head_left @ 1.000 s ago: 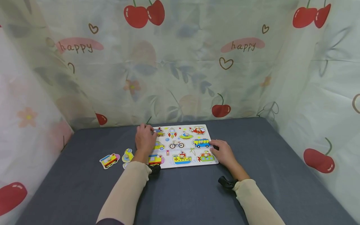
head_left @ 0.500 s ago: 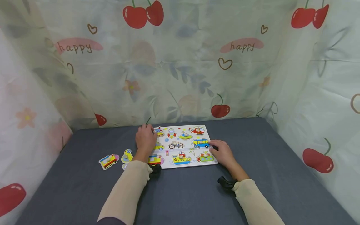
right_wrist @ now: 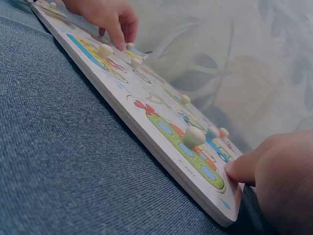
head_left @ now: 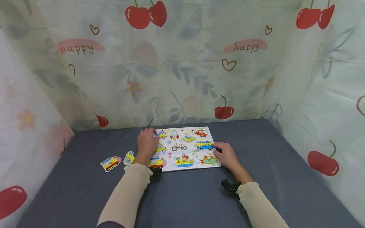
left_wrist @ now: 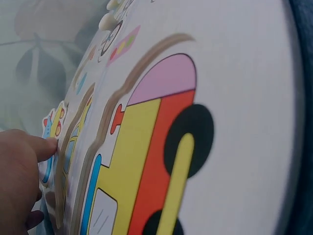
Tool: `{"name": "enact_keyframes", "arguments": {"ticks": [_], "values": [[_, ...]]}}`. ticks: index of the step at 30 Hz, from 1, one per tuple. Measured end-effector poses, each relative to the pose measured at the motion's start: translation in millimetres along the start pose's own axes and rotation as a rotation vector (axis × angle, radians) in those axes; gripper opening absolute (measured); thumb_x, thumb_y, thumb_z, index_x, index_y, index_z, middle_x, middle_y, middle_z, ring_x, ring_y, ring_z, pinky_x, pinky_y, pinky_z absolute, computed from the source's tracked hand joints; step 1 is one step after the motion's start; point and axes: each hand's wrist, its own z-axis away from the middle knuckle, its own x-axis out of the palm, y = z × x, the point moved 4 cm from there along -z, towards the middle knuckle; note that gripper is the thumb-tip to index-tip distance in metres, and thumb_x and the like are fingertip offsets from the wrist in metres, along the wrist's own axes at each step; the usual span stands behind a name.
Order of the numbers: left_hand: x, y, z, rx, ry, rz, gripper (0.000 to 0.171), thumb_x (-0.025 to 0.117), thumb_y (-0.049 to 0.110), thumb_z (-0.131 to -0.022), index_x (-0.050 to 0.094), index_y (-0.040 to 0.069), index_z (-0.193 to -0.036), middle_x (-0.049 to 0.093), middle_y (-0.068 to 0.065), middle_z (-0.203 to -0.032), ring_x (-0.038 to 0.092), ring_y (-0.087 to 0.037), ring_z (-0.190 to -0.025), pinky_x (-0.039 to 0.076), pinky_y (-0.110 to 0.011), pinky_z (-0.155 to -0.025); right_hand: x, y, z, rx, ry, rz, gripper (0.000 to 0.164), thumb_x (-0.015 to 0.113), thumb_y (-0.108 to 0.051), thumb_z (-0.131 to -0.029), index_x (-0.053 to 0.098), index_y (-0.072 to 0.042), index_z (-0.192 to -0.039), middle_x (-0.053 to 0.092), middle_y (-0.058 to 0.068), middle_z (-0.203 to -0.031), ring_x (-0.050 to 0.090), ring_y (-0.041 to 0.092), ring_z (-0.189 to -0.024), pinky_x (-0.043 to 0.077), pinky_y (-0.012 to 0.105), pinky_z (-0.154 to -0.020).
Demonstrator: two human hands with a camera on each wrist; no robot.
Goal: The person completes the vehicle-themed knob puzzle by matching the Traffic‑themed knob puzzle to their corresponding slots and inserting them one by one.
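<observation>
A white wooden knob puzzle board (head_left: 170, 164) with vehicle pictures lies on the table. My left hand (head_left: 146, 141) is over its far left corner and pinches an airplane piece (left_wrist: 60, 115); the piece's white edge shows near the thumb in the left wrist view. That piece sits over its spot at a slight tilt. At the board's right edge, my right hand (head_left: 227, 155) grips the board, thumb on top and other fingers mostly hidden. A submarine piece (right_wrist: 183, 147) with a wooden knob lies in its recess near that thumb. The train recess (left_wrist: 146, 161) shows only its printed picture.
Left of the board lie a loose train piece (head_left: 110, 163) and a yellow vehicle piece (head_left: 129, 157). Another piece is mostly hidden by the left sleeve (head_left: 125, 193). Dark grey cloth (head_left: 188, 199) covers the table; printed curtains (head_left: 182, 79) surround its back and sides.
My left fingertips have dropped slightly at the airplane piece. The right hand stays on the board's edge, and the loose pieces lie as before.
</observation>
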Motion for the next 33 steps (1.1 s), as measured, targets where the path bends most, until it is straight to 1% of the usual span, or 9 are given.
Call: {"name": "enact_keyframes", "arguments": {"ticks": [8, 19, 24, 27, 33], "values": [[2.0, -1.8, -0.2, 0.004, -0.042, -0.026, 0.025, 0.067, 0.026, -0.092, 0.065, 0.013, -0.112, 0.062, -0.009, -0.110, 0.049, -0.029, -0.103, 0.041, -0.046, -0.092, 0.6, -1.6, 1.6, 0.005, 0.000, -0.006, 0.036, 0.064, -0.012, -0.093, 0.063, -0.002, -0.128, 0.056, 0.016, -0.135, 0.038, 0.037, -0.134, 0.028, 0.056, -0.108], [-0.7, -4.7, 2.8, 0.006, -0.046, -0.029, 0.025, 0.067, 0.026, -0.092, 0.065, 0.014, -0.114, 0.063, -0.008, -0.110, 0.049, -0.028, -0.102, 0.041, -0.045, -0.091, 0.9, -3.5, 2.1, 0.005, 0.002, -0.009, 0.035, 0.064, -0.011, -0.093, 0.064, -0.002, -0.127, 0.056, 0.017, -0.135, 0.038, 0.037, -0.133, 0.028, 0.056, -0.108], [-2.6, -7.1, 4.8, 0.032, -0.063, -0.012, 0.028, 0.068, 0.025, -0.091, 0.065, 0.013, -0.116, 0.062, -0.008, -0.111, 0.050, -0.028, -0.103, 0.041, -0.045, -0.091, 2.1, -2.4, 0.8, 0.003, 0.001, -0.003, 0.035, 0.063, -0.011, -0.094, 0.063, -0.001, -0.127, 0.056, 0.017, -0.135, 0.038, 0.037, -0.133, 0.028, 0.056, -0.107], [-3.3, -10.8, 6.3, 0.041, -0.075, 0.013, 0.028, 0.067, 0.024, -0.091, 0.066, 0.013, -0.117, 0.062, -0.007, -0.111, 0.050, -0.028, -0.104, 0.041, -0.046, -0.091, 1.8, -2.0, 0.7, 0.000, 0.002, -0.004, 0.035, 0.064, -0.011, -0.094, 0.063, -0.001, -0.127, 0.056, 0.017, -0.135, 0.038, 0.037, -0.133, 0.029, 0.056, -0.107], [-10.3, -15.0, 10.6, 0.057, -0.088, 0.073, 0.025, 0.064, 0.023, -0.091, 0.068, 0.011, -0.113, 0.063, -0.008, -0.108, 0.052, -0.029, -0.101, 0.042, -0.047, -0.089, 0.1, -1.3, 0.3, -0.016, 0.010, -0.004, 0.034, 0.064, -0.010, -0.093, 0.064, 0.000, -0.126, 0.057, 0.018, -0.134, 0.039, 0.038, -0.132, 0.029, 0.056, -0.107]]}}
